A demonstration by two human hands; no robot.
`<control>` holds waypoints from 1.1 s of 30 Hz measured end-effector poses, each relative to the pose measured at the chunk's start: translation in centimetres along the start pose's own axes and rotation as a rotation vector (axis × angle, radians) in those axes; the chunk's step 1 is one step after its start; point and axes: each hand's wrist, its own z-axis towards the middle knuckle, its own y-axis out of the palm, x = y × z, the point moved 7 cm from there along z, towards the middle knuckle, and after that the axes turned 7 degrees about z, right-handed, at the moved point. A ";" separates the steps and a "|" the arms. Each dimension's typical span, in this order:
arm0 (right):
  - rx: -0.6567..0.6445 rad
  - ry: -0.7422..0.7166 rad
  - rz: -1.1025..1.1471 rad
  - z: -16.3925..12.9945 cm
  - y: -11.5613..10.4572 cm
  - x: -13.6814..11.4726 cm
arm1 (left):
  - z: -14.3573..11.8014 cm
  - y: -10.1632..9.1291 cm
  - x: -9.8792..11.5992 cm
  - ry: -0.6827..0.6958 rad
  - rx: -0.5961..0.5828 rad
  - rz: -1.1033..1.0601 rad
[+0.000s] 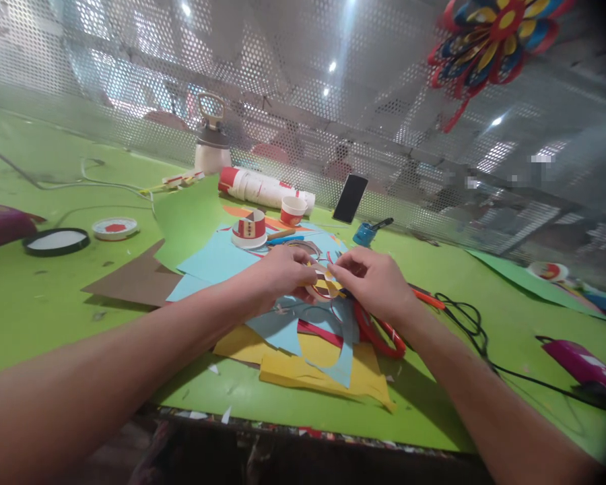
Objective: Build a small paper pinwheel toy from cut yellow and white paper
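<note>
My left hand (290, 271) is closed around the side of a small white paper cup (325, 289) with yellow and dark stripes showing. My right hand (371, 276) pinches at the cup's right edge; the tips of its fingers meet there, and whether a separate strip is between them is too small to tell. Beneath both hands lie light blue paper sheets (273, 330) with cut-out shapes, over yellow paper (323, 377). Red-handled scissors (396, 347) rest under my right wrist, their blades hidden.
An upturned paper cup (250, 229), another cup (293, 210) and a stack of cups (265, 189) stand beyond my hands. A phone (350, 198) leans upright near a blue jar (365, 234). A black cable (475, 323) and a purple tool (586, 364) lie at right.
</note>
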 end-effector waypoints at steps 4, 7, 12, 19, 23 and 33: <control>-0.001 -0.010 -0.040 -0.1 0.3 0.0 | 0.1 0.0 0.0 0.007 0.006 0.023; -0.017 -0.013 -0.035 -0.1 0.3 0.0 | 0.1 -0.1 0.0 0.017 0.012 0.029; -0.030 -0.032 -0.039 0.0 0.5 0.0 | 0.1 -0.2 0.0 0.024 0.014 0.038; -0.029 -0.097 -0.062 -0.1 0.4 -0.3 | 0.3 -0.4 -0.1 0.033 0.027 0.050; -0.013 -0.133 -0.077 -0.3 0.3 -0.5 | 0.2 -0.3 -0.1 0.028 0.021 0.054; 0.004 -0.165 -0.108 -0.3 0.7 -1.0 | 0.0 -0.3 0.1 0.029 0.022 0.057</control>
